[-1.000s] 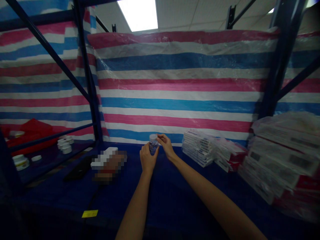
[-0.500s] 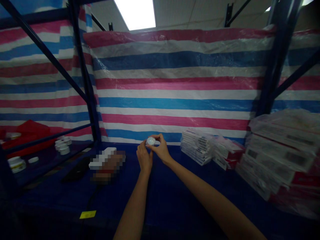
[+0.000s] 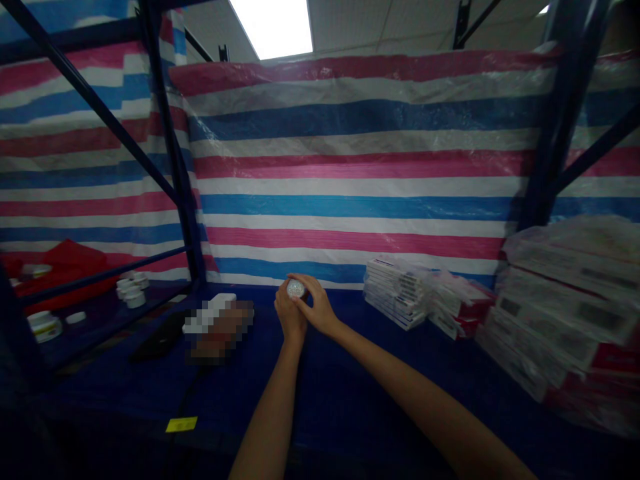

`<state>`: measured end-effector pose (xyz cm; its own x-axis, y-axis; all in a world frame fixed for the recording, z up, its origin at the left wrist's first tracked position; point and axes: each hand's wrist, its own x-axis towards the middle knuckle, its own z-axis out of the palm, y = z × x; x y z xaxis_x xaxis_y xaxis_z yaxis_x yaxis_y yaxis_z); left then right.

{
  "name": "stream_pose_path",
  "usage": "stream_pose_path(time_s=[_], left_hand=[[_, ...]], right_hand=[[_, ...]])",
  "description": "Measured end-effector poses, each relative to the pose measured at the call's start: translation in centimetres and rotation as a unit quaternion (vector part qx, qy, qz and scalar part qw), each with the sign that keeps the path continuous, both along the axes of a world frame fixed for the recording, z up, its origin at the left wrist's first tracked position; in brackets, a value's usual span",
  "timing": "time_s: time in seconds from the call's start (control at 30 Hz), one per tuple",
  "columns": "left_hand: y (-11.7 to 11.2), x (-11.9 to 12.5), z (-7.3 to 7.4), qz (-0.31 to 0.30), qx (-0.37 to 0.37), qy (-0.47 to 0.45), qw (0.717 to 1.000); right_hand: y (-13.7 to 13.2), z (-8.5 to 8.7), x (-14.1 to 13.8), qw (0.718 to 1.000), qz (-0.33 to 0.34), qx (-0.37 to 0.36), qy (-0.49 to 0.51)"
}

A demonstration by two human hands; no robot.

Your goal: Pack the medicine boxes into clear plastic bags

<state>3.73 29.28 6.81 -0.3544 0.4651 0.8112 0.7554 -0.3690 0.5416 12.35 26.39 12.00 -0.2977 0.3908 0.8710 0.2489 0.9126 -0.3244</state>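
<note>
A small round container (image 3: 295, 289) with a pale, silvery top is held between both hands above the blue shelf surface; its side is mostly hidden by fingers. My left hand (image 3: 289, 316) wraps round it from the left and below, fingers closed. From the right, my right hand (image 3: 319, 309) grips its edge, with the thumb at the near side and the fingers curled over the far side. The top faces up toward me.
White-boxed bundles in clear plastic (image 3: 395, 293) lie to the right, beside a taller wrapped stack of boxes (image 3: 555, 320). A black phone-like object (image 3: 163, 335) and a blurred item (image 3: 220, 330) lie left. Farther left are white jars (image 3: 134, 297) and a red bag (image 3: 75, 267) behind blue rack bars (image 3: 173, 153).
The right hand's fingers have closed further over the container, and both hands are now closer together. The container has shifted slightly left and down. The view has moved a little.
</note>
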Motion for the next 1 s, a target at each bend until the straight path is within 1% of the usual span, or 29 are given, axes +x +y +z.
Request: stream_pose_path(time_s=[0.17, 0.27, 0.4, 0.47, 0.53, 0.6, 0.67, 0.77, 0.9, 1.0], left_hand=[[-0.2, 0.0, 0.2, -0.019, 0.003, -0.015, 1.000], [-0.4, -0.1, 0.3, -0.020, 0.001, 0.012, 1.000], [-0.7, -0.1, 0.5, -0.002, -0.005, 0.065, 0.998], [-0.9, -0.1, 0.5, 0.011, -0.002, 0.092, 0.996], [-1.1, -0.1, 0.5, 0.018, 0.005, 0.118, 0.993], [-1.2, -0.1, 0.5, 0.010, 0.011, 0.141, 0.990], [-1.3, -0.1, 0.4, -0.005, 0.017, 0.154, 0.988], [-1.4, 0.0, 0.4, -0.013, 0.021, 0.159, 0.987], [-1.3, 0.1, 0.4, 0.016, 0.003, 0.161, 0.987], [-1.1, 0.0, 0.4, 0.027, -0.004, 0.172, 0.985]], right_hand=[[0.2, -0.5, -0.3, 0.998, -0.021, -0.028, 0.055], [0.6, -0.9, -0.5, 0.993, -0.042, -0.040, 0.103], [1.0, -1.2, -0.5, 0.991, -0.051, -0.036, 0.119], [1.1, -0.9, -0.2, 0.991, -0.060, -0.033, 0.111], [1.1, -0.5, 0.3, 0.992, -0.092, -0.024, 0.085], [1.0, -0.1, 0.9, 0.990, -0.132, 0.000, 0.048], [1.0, 0.3, 1.5, 0.988, -0.150, 0.029, 0.002], [0.9, 0.6, 1.8, 0.987, -0.146, 0.048, -0.041], [0.6, 0.5, 1.3, 0.989, -0.139, 0.039, -0.026], [0.3, 0.5, 1.0, 0.989, -0.147, 0.032, -0.017]])
